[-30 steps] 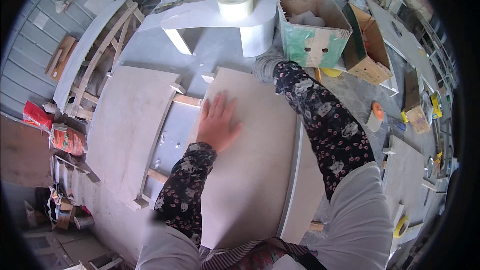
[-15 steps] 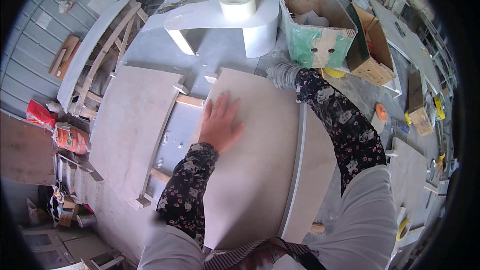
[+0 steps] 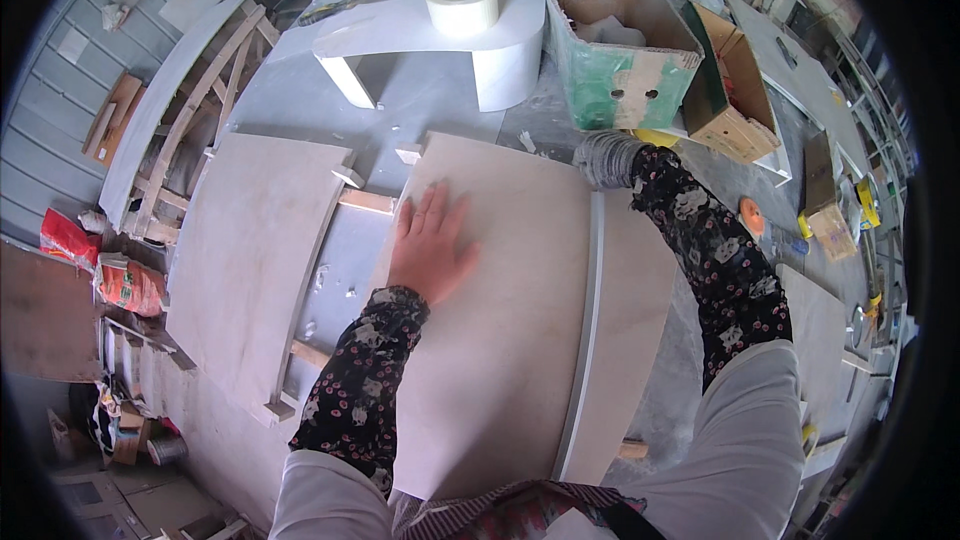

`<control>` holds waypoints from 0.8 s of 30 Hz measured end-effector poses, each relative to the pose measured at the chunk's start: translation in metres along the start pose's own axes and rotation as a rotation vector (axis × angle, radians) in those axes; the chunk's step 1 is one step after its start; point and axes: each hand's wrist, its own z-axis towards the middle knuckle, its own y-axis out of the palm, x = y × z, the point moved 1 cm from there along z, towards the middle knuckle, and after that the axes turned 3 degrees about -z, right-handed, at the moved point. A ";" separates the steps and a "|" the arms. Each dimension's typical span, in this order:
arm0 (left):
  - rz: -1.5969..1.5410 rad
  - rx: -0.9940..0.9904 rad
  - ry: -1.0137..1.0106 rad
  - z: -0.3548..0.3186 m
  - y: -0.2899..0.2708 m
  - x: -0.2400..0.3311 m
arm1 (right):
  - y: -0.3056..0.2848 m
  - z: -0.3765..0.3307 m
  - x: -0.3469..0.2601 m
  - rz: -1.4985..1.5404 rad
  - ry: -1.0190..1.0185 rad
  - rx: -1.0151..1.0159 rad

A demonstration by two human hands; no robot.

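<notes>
A pale beige board [image 3: 500,300] with a curved far edge lies in front of me. My left hand [image 3: 434,248], bare, rests flat on its left part with fingers spread. At the board's far right corner is my right hand [image 3: 608,161], in a grey knitted glove. Its fingers are turned down and hidden, so their grip and anything in them do not show. A light strip [image 3: 590,340] runs along the board's right edge, with another beige panel [image 3: 632,340] beyond it. Dark flowered sleeve covers are on both forearms.
Another beige board [image 3: 255,260] lies left, across a gap with wooden cross pieces. Beyond stands a curved white piece [image 3: 505,75] carrying a tape roll [image 3: 462,5]. A green carton [image 3: 630,90] and a brown carton [image 3: 735,120] stand far right, near an orange disc [image 3: 752,216].
My gloved right hand has moved right along the far edge to the board's corner. My left hand stays flat in place. The whole view has shifted slightly.
</notes>
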 end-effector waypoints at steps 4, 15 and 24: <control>0.009 0.015 -0.001 0.000 0.003 0.000 | 0.038 0.023 0.008 -0.122 0.026 -0.005; -0.013 0.018 -0.002 0.001 0.003 -0.003 | 0.055 0.134 0.018 -0.055 0.049 0.278; -0.005 -0.009 -0.011 0.002 0.002 -0.004 | -0.002 0.054 -0.002 -0.302 0.016 0.295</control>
